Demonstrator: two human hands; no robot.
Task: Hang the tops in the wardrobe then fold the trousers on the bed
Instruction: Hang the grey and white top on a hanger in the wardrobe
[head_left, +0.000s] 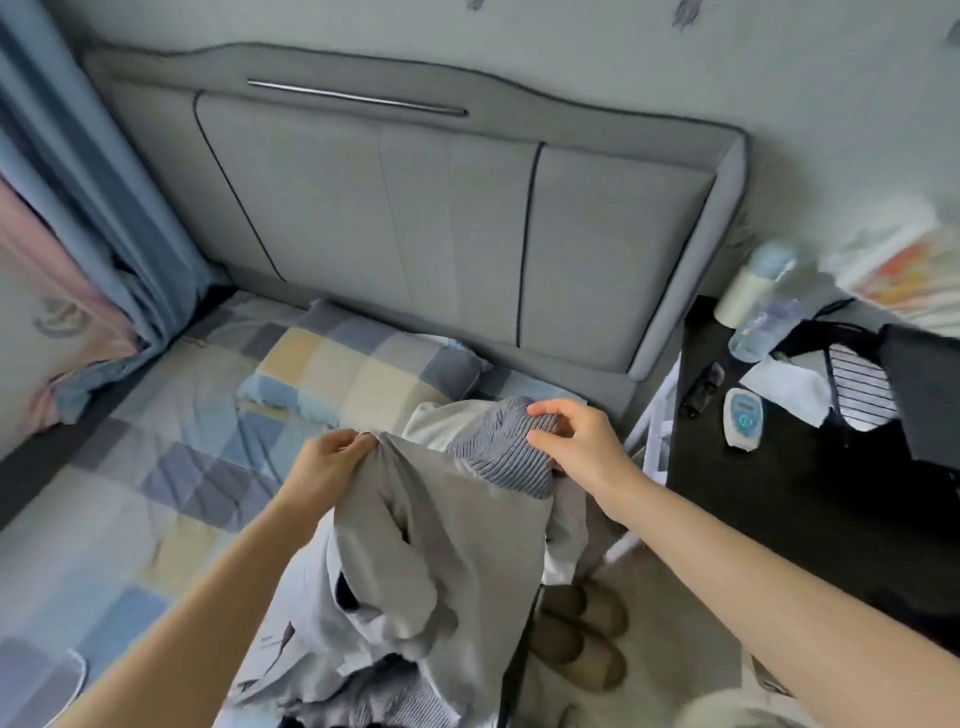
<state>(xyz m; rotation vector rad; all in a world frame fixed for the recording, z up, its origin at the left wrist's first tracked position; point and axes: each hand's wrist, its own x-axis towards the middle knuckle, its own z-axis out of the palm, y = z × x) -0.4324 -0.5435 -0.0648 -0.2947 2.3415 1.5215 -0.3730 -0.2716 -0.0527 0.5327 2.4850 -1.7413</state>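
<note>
Here, seen from above, a person stands at the edge of a bed (156, 467) covered in a blue, grey and cream patchwork sheet. Both hands lift a grey garment (441, 545) from a heap of clothes (363, 675) at the bed's near edge. The left hand (332, 462) pinches one top corner of the grey cloth; the right hand (576, 441) pinches the other side, thumb and fingers closed on a ribbed, striped band (509, 452). The cloth hangs between them, bunched. Whether it is a top or trousers cannot be told. This looks like the sorting stage, one piece being picked out. No wardrobe is in view. Next, the piece likely needs shaking open to identify it. A pillow (358, 369) lies by the headboard (441, 208); slippers (582, 639) sit on the floor.
</note>
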